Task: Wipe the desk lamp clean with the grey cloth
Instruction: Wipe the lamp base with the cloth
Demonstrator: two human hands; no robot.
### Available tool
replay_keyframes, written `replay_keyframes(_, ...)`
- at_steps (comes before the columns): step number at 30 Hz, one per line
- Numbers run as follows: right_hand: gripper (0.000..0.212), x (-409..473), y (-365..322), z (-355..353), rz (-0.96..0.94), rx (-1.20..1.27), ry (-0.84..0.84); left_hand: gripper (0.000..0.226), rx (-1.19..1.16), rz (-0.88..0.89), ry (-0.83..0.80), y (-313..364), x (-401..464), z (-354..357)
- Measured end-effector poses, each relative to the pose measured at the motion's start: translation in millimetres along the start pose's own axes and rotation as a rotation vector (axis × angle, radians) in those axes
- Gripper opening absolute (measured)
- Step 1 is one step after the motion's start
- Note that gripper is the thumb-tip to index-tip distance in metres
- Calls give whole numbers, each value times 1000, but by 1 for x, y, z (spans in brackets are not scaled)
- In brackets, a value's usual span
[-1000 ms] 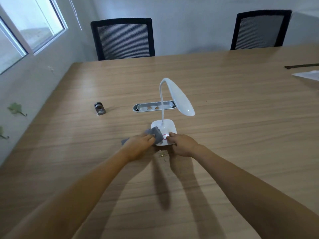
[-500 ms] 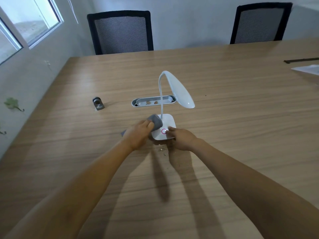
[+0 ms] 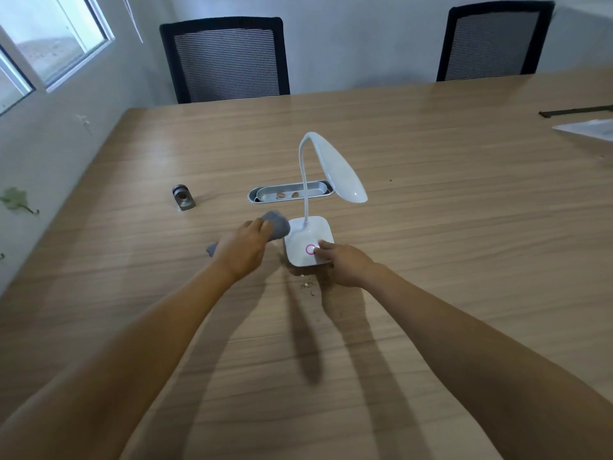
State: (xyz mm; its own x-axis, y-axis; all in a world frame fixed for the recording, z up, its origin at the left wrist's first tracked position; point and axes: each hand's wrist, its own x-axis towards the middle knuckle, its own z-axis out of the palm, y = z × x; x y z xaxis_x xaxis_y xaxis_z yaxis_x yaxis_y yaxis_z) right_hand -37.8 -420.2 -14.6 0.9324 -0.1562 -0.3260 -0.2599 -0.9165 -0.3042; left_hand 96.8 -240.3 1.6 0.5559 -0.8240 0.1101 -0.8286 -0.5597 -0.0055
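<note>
A white desk lamp [image 3: 308, 239] with a square base, a thin bent neck and a drooping oval head stands in the middle of the wooden table [image 3: 431, 227]. A pink ring marks the base's front. My left hand [image 3: 243, 249] grips the bunched grey cloth [image 3: 277, 224] and holds it against the base's left edge. A tail of the cloth sticks out behind my wrist. My right hand [image 3: 346, 265] rests on the base's front right corner, fingertips beside the pink ring.
Small crumbs [image 3: 306, 285] lie just in front of the lamp base. A metal cable tray [image 3: 288, 192] is set into the table behind the lamp. A small metal cylinder [image 3: 183, 197] lies to the left. Two black mesh chairs [image 3: 225, 58] stand at the far side. White paper [image 3: 587, 129] lies far right.
My left hand has carried the cloth from the front of the base, over its top, to its left edge. My right hand stays on the front right corner.
</note>
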Motion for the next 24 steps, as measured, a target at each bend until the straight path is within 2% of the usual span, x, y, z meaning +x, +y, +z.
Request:
replay_keyframes(4,59,3,1,0,-2,-23,-10,23,-13,104,-105,22,6,10)
replay_keyframes(9,56,9,2,-1,9,14,-16,32,80,210,-260,12,-6,10)
replay_keyframes(13,52,12,0,-2,18,45,-29,17,-241,5,-209,-9,-10,-16)
replay_keyframes(14,51,12,0,-2,20,55,-20,21,-322,-65,-178,-14,-10,-22)
replay_keyframes(17,45,9,-3,-7,39,209,111,22,-588,-207,-129,-24,-12,-38)
replay_keyframes(19,53,3,-7,-12,45,441,196,13,-678,-219,-166,-25,-12,-44)
replay_keyframes(21,68,-6,-12,-17,23,675,181,15,-700,-205,-219,-22,-11,-49)
replay_keyframes(24,95,-17,-22,-22,-32,770,96,17,-729,-170,-276,-13,-8,-52)
